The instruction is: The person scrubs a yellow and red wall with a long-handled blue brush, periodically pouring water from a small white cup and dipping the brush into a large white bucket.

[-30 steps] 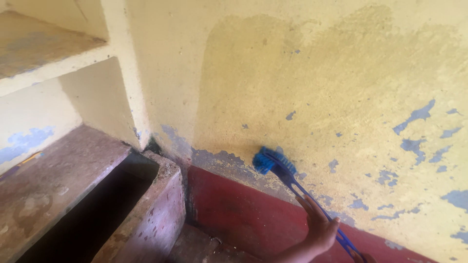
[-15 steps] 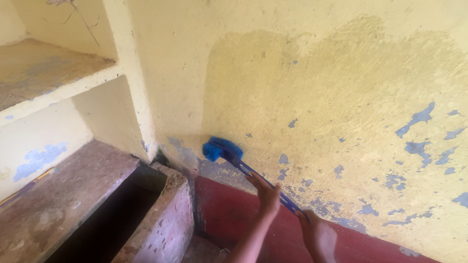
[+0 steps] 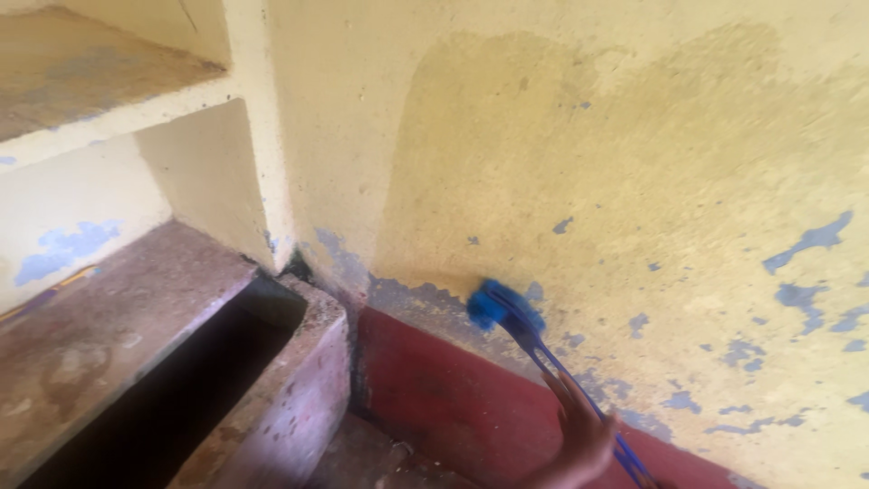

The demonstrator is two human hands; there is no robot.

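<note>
The person's hand [image 3: 584, 435] is clenching around the thin blue handle of a long scrubbing brush [image 3: 496, 303], whose head is pressing against the yellow wall [image 3: 561, 136] just above the red skirting band [image 3: 434, 389]. Which hand it is cannot be told; no other is showing. The brush is looking light and stiff, its wet handle likely slippery, best held mid-handle. The concrete trough [image 3: 299, 398] and shelf [image 3: 100, 81] are crowding the corner to the left.

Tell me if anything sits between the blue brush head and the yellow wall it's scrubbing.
Nothing visible does. The blue brush head lies right against the yellow wall, just above the red band. One hand grips the brush's blue handle lower down; which hand cannot be told. The stone trough stands off to the side.
</note>
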